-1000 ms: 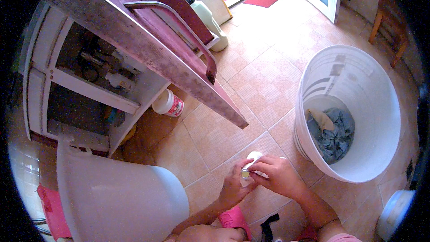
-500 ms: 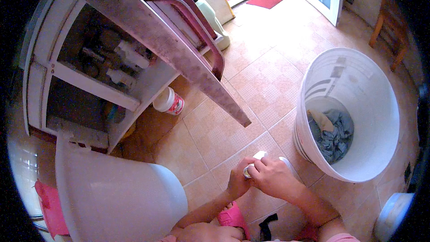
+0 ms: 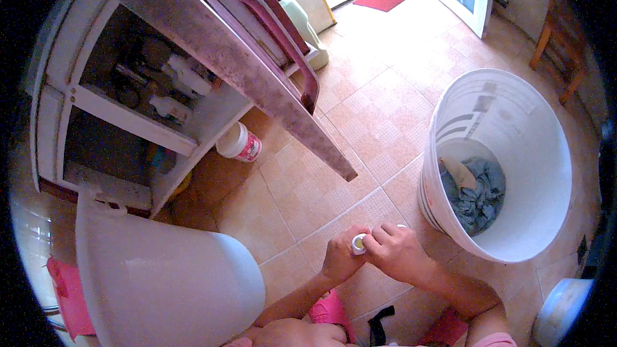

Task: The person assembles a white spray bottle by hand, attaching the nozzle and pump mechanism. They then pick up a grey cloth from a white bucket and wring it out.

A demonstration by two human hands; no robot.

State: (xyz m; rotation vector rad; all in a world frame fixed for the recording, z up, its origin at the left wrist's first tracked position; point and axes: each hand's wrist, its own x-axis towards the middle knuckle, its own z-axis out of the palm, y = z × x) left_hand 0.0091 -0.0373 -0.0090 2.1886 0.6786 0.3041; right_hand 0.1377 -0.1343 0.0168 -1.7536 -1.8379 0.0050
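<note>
Within the left hand (image 3: 342, 259), a small white container (image 3: 358, 244) is held snugly; the right hand (image 3: 396, 252) curls against it, its grip unclear; best brace it level, firmly, without squeezing

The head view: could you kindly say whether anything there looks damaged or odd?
The flat purplish-red cabinet door at upper left stands open, its pale long edge blotched with dark marks, so it looks stained or worn.

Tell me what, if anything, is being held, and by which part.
A small white container, held by its side near the round rim in the left hand; the right hand has fingers at the rim. Its grip is partly hidden.
</note>
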